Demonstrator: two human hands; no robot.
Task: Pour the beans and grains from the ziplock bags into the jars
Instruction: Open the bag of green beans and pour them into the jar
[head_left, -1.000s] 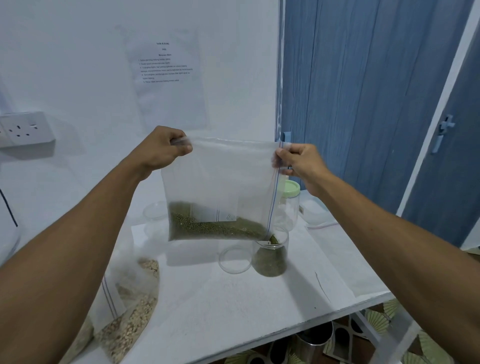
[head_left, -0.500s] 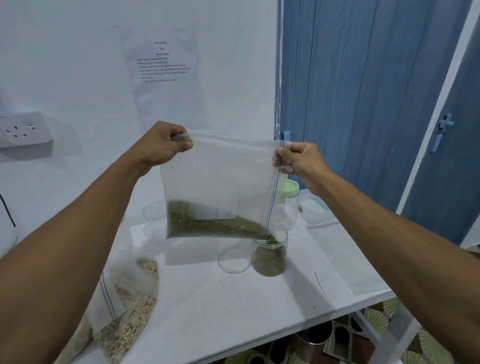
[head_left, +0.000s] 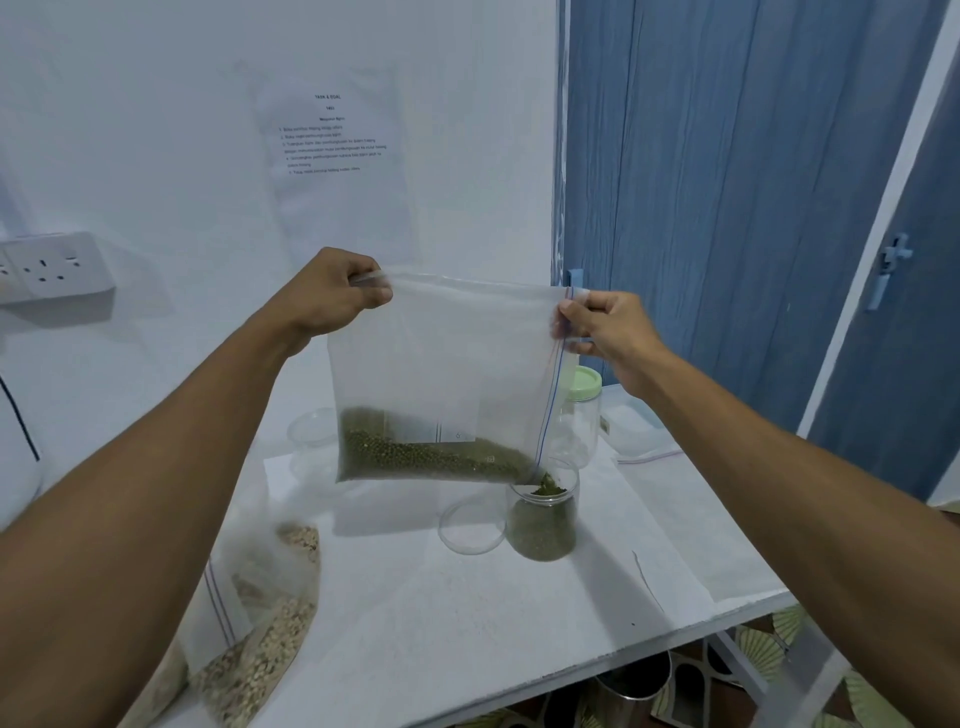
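A clear ziplock bag (head_left: 441, 364) with green beans along its bottom hangs sideways above the table. My left hand (head_left: 332, 293) pinches its upper left corner and my right hand (head_left: 602, 327) pinches the zipper edge at the upper right. Beans spill from the bag's lower right corner into an open clear jar (head_left: 543, 525), which is more than half full of green beans. An empty clear jar (head_left: 471, 525) stands just left of it. Another bag of pale grains (head_left: 260, 623) lies at the front left.
A jar with a green lid (head_left: 582, 410) stands behind the bag, and a further clear jar (head_left: 311, 434) sits at the back left. An empty ziplock bag (head_left: 639, 441) lies at the right. The white table's front edge (head_left: 571, 675) runs below; a wall socket (head_left: 52, 267) sits left.
The bag stays held in the same way. The beans in it have shifted toward the lower right corner and the level in the jar has risen slightly.
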